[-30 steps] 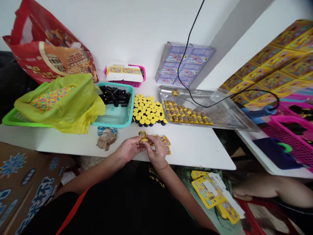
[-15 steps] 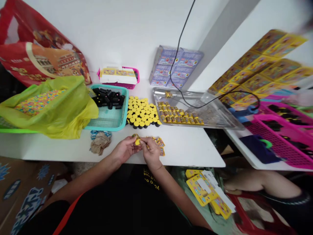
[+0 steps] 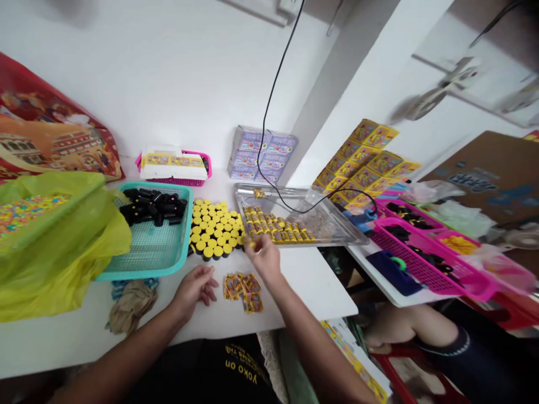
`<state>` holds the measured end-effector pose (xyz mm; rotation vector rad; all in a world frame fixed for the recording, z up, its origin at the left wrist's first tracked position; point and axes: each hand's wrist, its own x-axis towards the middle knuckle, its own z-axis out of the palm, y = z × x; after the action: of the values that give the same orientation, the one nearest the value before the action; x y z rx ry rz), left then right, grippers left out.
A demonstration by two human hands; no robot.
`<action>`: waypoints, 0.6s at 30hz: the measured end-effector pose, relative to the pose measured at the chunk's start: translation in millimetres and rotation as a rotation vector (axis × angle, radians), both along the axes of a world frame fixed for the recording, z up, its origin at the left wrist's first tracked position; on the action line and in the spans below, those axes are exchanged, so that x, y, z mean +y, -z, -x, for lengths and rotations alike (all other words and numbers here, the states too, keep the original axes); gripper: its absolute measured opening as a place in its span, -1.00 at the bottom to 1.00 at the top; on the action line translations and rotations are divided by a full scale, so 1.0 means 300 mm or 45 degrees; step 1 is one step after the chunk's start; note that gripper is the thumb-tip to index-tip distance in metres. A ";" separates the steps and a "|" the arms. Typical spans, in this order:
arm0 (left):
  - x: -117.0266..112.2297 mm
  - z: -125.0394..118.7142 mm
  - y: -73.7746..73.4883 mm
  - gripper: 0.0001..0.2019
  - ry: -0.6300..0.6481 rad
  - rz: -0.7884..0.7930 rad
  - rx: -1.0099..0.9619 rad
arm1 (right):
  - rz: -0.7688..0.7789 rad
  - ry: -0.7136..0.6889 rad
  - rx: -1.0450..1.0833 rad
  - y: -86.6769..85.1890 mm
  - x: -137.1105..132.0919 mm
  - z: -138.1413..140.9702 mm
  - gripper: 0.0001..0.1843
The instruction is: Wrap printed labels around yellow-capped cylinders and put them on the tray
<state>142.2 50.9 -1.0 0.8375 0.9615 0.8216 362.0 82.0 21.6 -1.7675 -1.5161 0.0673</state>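
My right hand (image 3: 264, 259) is at the near left corner of a metal tray (image 3: 345, 234). Its fingers pinch a small yellow-capped container (image 3: 252, 243), mostly hidden and slightly blurred. Rows of similar containers (image 3: 278, 225) with yellow labels lie in that tray. Over the white table, my left hand (image 3: 194, 293) is open and holds nothing, its fingers loosely curved. Between the two hands lies a small pile of printed yellow stickers (image 3: 242, 287). Black containers with yellow lids (image 3: 215, 227) stand packed together just beyond my left hand.
A teal basket (image 3: 147, 269) holds black pieces. Left of it, a yellow-green bag (image 3: 101, 224) contains colourful beads. Purple boxes (image 3: 263, 152) and stacked yellow boxes (image 3: 357, 157) stand behind. A black cable (image 3: 269, 95) hangs across the tray. Another person's leg (image 3: 404, 325) is at right.
My hands have separated. The right hand has carried the small container forward to the tray, while the left has let go and stays over the table. The view has turned right and up.
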 end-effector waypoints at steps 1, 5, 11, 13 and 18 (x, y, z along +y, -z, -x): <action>0.005 0.000 0.011 -0.55 0.006 -0.013 0.011 | 0.064 0.133 -0.076 -0.027 0.074 -0.061 -0.74; 0.011 -0.004 0.041 -0.55 0.078 -0.043 0.055 | 0.295 0.428 -0.305 -0.123 0.357 -0.253 -0.68; 0.016 -0.012 0.056 -0.55 0.212 -0.073 0.067 | 0.511 0.408 -0.333 -0.129 0.555 -0.312 -0.72; 0.013 -0.014 0.057 -0.56 0.210 -0.072 0.079 | 0.529 0.348 -0.337 -0.127 0.553 -0.307 -0.77; -0.009 0.022 0.040 -0.60 0.175 -0.210 0.288 | 0.357 0.242 -0.328 -0.134 0.422 -0.307 -0.63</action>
<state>135.7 48.2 -12.9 1.1455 1.0306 0.7043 454.2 208.6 61.7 -2.2074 -1.5680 -0.0476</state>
